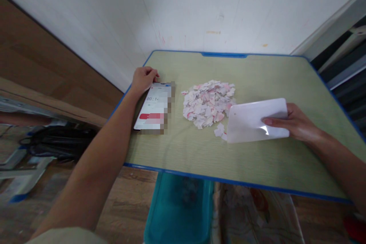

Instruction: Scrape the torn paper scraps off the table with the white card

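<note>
Head view. A heap of paper scraps [207, 106], white with pink patches, is seen near the middle of the table [286, 72], which is edged in blue; clock directions are taken from this heap. At 3 to 4 o'clock, a white card [251, 118] is pinched by the right hand [297, 122], its thumb laid across the upper face. The heap's margin is overlapped by the card's far-left end; whether the two touch cannot be told. At 5 o'clock, a few loose scraps [219, 131] are partly covered by the card. At 9 o'clock, a phone [150, 108] is shown lying face up, its right side blurred by pixels. Its top edge is met, toward 10 o'clock, by the left hand [145, 77], with fingers loosely bent; whether anything is gripped cannot be told. Below the table, between 6 and 7 o'clock, a teal bin [174, 217] is seen. The 12 o'clock side is bounded by a white wall [185, 11].
</note>
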